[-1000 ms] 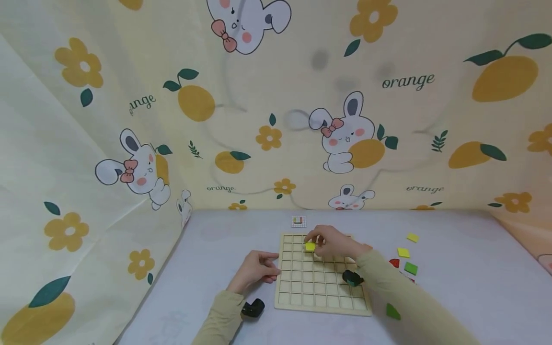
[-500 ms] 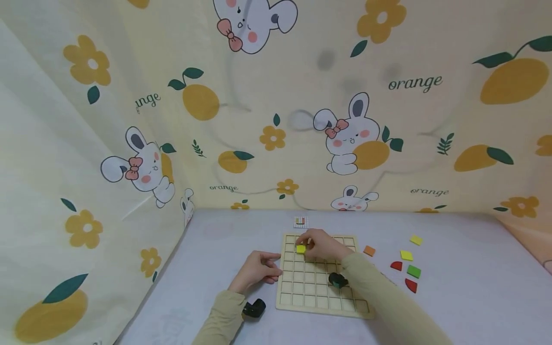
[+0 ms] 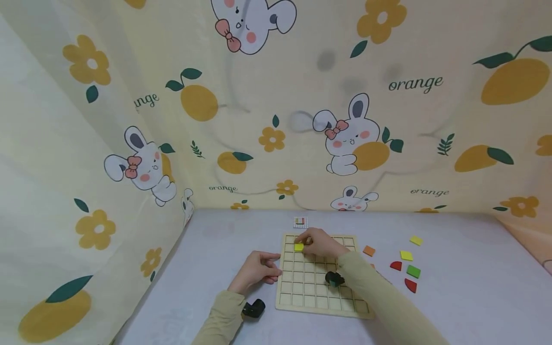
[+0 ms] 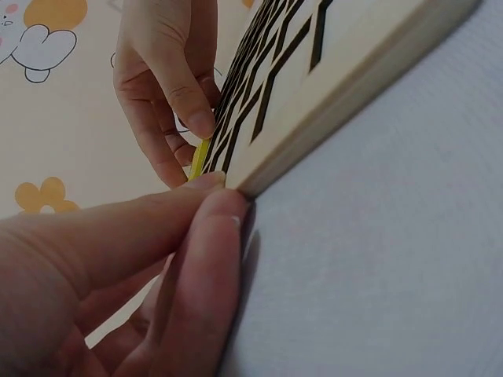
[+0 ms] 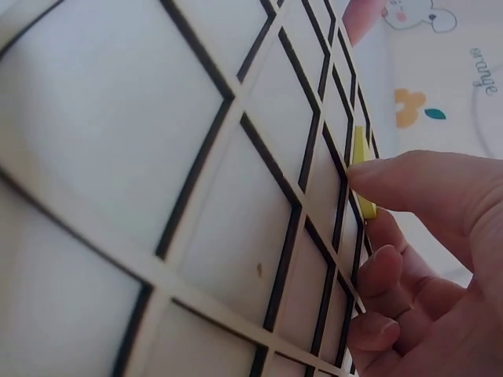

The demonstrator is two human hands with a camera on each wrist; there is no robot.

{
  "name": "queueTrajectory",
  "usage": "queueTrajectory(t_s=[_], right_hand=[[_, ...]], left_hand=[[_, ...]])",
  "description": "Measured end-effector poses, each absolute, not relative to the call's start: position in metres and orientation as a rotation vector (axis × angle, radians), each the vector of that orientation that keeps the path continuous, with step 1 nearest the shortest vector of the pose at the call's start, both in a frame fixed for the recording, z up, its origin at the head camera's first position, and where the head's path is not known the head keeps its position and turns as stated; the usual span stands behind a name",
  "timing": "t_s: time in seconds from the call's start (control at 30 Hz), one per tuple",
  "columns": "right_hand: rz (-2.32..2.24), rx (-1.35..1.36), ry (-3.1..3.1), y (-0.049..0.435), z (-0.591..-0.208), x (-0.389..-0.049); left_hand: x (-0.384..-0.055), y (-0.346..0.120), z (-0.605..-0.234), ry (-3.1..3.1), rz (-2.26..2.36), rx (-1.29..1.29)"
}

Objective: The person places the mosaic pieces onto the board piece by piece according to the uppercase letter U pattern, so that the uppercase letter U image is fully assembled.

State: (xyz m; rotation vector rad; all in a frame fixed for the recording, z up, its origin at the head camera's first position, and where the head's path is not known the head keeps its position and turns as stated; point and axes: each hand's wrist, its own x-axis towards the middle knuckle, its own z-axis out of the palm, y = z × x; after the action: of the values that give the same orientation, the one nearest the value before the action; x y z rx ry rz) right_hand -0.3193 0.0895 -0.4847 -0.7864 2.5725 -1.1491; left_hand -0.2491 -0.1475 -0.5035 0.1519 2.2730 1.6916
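Note:
A square wooden grid board (image 3: 303, 289) lies flat on the table. My left hand (image 3: 255, 272) holds its left edge with thumb and fingertip; in the left wrist view these fingertips (image 4: 224, 203) meet right at the board's rim. Over the far left part of the grid, my right hand (image 3: 322, 243) pinches a yellow square tile (image 3: 299, 247) between thumb and finger. In the right wrist view the tile (image 5: 361, 173) stands tilted close against the grid lines, and the thumb covers part of it. Part of the board is hidden beneath the right forearm.
Right of the board lie two yellow tiles (image 3: 406, 255), an orange tile (image 3: 369, 250), a green tile (image 3: 413, 271) and two red quarter-round pieces (image 3: 411, 285). A small patterned card (image 3: 301, 222) lies behind the board. A printed curtain (image 3: 258, 96) stands at the back and left.
My right hand has carried the yellow tile leftward across the far part of the board, with only a slight shift in the last half second. My left hand stays at the board's edge.

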Motion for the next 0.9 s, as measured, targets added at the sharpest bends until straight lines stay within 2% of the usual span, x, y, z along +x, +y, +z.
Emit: queueTrajectory(t_s=[0.6,0.9], right_hand=[[-1.210,-0.769,2.526,0.094,-0.484,-0.313],[-1.288,-0.895,2.474,0.125,-0.477,-0.298]], left_hand=[[-0.247,-0.146,-0.506,2.273,1.694,0.152],[-0.245,-0.147,-0.508,2.291,1.697,0.151]])
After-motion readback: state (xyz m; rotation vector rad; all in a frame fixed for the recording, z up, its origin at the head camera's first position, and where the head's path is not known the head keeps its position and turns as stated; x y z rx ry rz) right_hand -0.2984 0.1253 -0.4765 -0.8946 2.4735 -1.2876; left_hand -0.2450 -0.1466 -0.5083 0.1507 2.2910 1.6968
